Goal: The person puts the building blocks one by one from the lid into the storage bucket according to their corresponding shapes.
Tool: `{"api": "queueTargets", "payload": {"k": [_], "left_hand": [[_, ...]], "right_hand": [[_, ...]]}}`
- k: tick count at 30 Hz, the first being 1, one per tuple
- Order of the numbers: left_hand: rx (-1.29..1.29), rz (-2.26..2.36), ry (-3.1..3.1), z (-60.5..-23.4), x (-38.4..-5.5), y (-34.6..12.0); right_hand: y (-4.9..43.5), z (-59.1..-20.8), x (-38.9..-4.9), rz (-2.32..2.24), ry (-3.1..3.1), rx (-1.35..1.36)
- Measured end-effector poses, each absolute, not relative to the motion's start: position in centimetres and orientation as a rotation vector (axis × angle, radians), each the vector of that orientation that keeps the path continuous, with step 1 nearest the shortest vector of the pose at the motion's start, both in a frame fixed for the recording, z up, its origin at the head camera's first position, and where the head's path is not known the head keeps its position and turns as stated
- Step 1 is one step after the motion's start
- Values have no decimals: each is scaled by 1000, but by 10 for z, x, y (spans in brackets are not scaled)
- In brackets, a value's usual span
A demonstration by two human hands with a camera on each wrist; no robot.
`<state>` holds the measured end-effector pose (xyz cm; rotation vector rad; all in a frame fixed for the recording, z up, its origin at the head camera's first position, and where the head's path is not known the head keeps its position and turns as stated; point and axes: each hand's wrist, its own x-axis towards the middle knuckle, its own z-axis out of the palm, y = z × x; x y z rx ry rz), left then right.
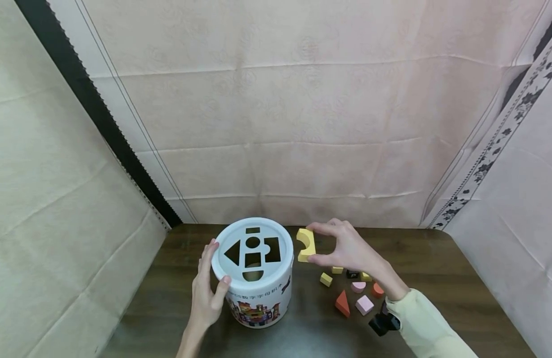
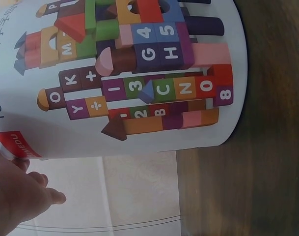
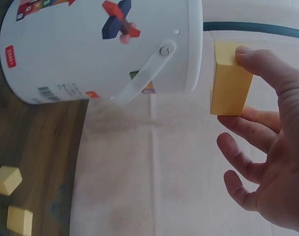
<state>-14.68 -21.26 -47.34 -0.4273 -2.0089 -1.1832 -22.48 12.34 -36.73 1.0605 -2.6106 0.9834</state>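
A white toy-block bucket (image 1: pixel 282 293) stands upright on the table, its pale blue lid (image 1: pixel 270 231) cut with shaped holes. My left hand (image 1: pixel 207 293) holds the bucket's left side, thumb and fingertips at the lid's rim. Right of the lid, at about its height, my right hand (image 1: pixel 347 247) pinches a yellow block with a curved notch (image 1: pixel 311 243) between thumb and fingers. The notch faces left, towards the bucket. In the right wrist view the block (image 3: pixel 231 88) shows its plain side, and the other fingers are bent loosely below it.
Loose blocks lie on the table under my right forearm: a red triangular block (image 1: pixel 342 304), a pale pink block (image 1: pixel 364 305), an orange block (image 1: pixel 377 290), a yellow block (image 1: pixel 326 279) and several others. A cloth wall (image 1: pixel 302 174) rises behind the table (image 1: pixel 454 288).
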Motion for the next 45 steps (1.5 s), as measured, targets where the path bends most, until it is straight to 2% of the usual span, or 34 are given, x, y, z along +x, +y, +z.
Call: {"api": "queueTargets", "payload": {"k": [20, 45], "left_hand": [[-395, -1220, -2027, -470, -148, -209], [-359, -1216, -2034, -474, -146, -212]], "right_hand": [[74, -365, -240, 1003, -2499, 1263], [56, -372, -239, 913, -2625, 1231]]}}
